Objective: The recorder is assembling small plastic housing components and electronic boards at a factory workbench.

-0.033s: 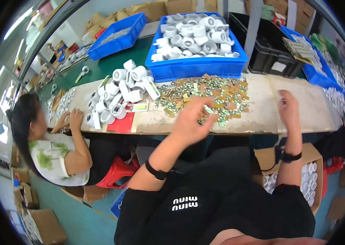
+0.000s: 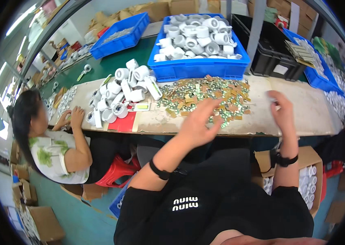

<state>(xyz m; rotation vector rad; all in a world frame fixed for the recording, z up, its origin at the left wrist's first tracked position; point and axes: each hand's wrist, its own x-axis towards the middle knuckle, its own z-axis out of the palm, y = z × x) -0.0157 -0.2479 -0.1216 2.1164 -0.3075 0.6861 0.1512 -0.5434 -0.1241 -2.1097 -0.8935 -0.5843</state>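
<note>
One head-worn fisheye, the left of a side-by-side pair, looks from above the person's chest down and forward over the table (image 2: 262, 118). The black shirt (image 2: 221, 175) lies nearest, filling the lower middle. Farther off, the left hand (image 2: 199, 128) shows near the centre and the right hand (image 2: 281, 112) right of it, both seen from above. The table crosses mid-view, with a blue bin (image 2: 199, 70) beyond it toward the top. The wide field takes in a seated co-worker (image 2: 60, 157) at left; straight edges bend toward the dark round rim.
</note>
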